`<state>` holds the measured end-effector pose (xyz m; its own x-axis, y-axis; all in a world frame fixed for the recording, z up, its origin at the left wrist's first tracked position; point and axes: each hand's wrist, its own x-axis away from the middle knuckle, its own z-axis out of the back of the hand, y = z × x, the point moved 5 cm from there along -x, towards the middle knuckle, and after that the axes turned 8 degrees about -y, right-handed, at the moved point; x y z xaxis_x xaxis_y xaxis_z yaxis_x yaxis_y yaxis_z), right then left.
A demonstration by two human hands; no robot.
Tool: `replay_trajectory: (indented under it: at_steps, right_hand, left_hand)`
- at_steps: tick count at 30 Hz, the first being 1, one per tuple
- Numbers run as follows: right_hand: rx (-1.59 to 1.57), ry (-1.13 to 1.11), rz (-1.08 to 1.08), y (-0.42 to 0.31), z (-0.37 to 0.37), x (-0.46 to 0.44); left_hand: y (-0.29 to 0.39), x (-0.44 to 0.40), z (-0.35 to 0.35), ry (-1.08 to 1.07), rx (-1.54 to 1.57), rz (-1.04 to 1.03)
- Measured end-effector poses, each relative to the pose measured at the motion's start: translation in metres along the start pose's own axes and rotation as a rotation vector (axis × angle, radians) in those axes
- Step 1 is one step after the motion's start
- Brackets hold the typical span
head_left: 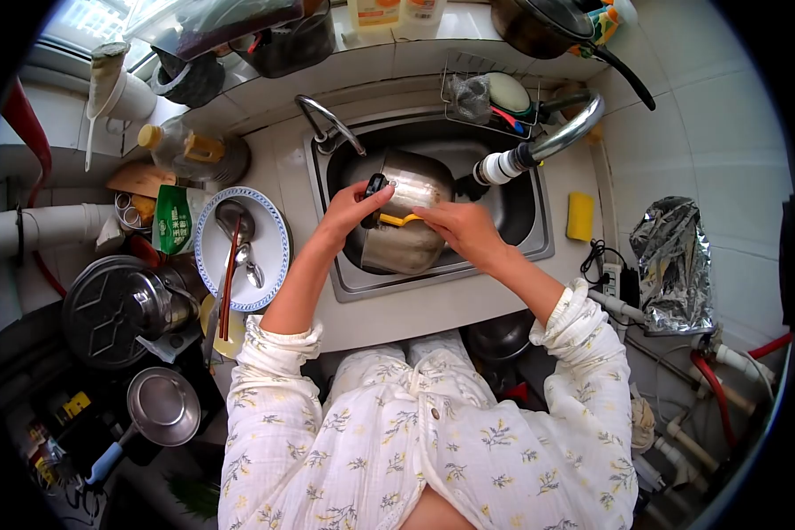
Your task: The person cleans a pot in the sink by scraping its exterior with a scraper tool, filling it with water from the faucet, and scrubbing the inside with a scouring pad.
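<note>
Over the sink, a metal pot lies tilted, its side facing up. My left hand is closed around the pot's black handle, at the pot's left side. My right hand is closed on a small yellow-orange tool, which touches the pot's surface. The tool's exact kind cannot be made out. A curved tap stands behind the pot, and a thicker faucet with a white collar reaches in from the right.
Left of the sink sits a white bowl with spoons and chopsticks. A yellow sponge lies right of the sink, near a foil-covered object. Behind is a wire rack. A small pan is at the lower left.
</note>
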<state>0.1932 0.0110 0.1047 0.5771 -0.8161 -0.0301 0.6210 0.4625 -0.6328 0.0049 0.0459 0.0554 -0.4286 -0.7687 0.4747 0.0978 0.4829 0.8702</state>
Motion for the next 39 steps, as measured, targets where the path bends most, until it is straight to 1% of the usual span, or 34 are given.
replay_trajectory:
  at_steps: [1, 4, 7, 9, 10, 13, 16, 17, 18, 20, 22, 27, 31, 34, 39]
  right_hand:
    - [-0.017, -0.015, -0.021, 0.001, 0.002, 0.002]
    - [0.110, -0.016, 0.009, -0.006, -0.002, -0.007]
    - [0.080, 0.018, 0.046, -0.008, -0.003, -0.017]
    - [0.172, -0.062, 0.023, -0.009, -0.002, -0.015]
    - [0.219, -0.104, 0.014, -0.010, 0.000, -0.015]
    - [0.320, -0.115, 0.030, -0.010, 0.024, 0.001]
    - [0.123, -0.009, -0.120, -0.011, 0.050, 0.017]
    - [0.053, 0.047, -0.145, -0.014, 0.051, 0.023]
    - [-0.017, 0.102, -0.169, -0.017, 0.052, 0.029]
    - [-0.151, 0.220, -0.192, -0.020, 0.043, 0.040]
    - [-0.190, 0.188, -0.221, -0.022, 0.029, 0.048]
    - [-0.205, 0.056, -0.268, -0.023, 0.006, 0.048]
    - [-0.135, 0.002, -0.215, -0.019, 0.004, 0.032]
    - [-0.103, -0.038, -0.184, -0.019, 0.003, 0.021]
    - [-0.081, -0.105, -0.138, -0.021, 0.000, -0.006]
  left_hand:
    - [0.000, 0.000, -0.001, -0.001, 0.002, -0.005]
    - [0.000, -0.001, -0.002, -0.002, 0.038, -0.001]
    - [0.004, 0.001, 0.000, -0.011, 0.112, 0.033]
    - [0.007, 0.004, 0.000, -0.029, 0.138, 0.036]
    - [0.003, 0.003, 0.002, -0.013, 0.030, 0.038]
    - [0.001, 0.004, -0.005, 0.053, 0.068, -0.004]
    - [-0.003, 0.014, -0.001, 0.148, 0.270, 0.041]
    - [-0.003, 0.019, 0.000, 0.176, 0.333, 0.066]
    - [-0.006, 0.021, 0.003, 0.213, 0.372, 0.045]
    - [-0.016, 0.025, 0.009, 0.220, 0.431, 0.045]
    - [-0.017, 0.027, 0.008, 0.250, 0.508, 0.038]
    - [-0.039, 0.015, 0.016, 0.270, 0.510, 0.145]
    - [-0.034, 0.015, 0.016, 0.314, 0.535, 0.145]
    - [-0.037, 0.010, 0.014, 0.299, 0.527, 0.170]
    - [-0.033, 0.008, 0.010, 0.292, 0.507, 0.149]
